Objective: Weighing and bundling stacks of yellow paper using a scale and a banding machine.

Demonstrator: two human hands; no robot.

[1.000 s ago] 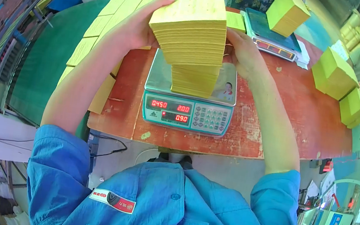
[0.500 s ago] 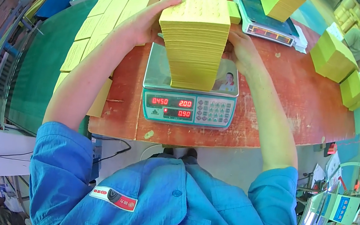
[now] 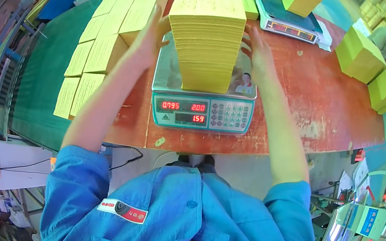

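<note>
Atop a boxy teal-and-silver electronic scale [image 3: 208, 114] on a worn red counter [image 3: 299, 111], a tall rectangular block of stacked yellow paper [image 3: 207, 43] is stood upright. It is closely flanked by the left hand [image 3: 151, 39] and right hand [image 3: 259, 55], both loosely opened, nothing clasped; whether it is touched cannot be told.

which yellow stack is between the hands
The tall yellow paper stack on the nearer silver-topped scale; left hand and right hand flank only it.
</note>
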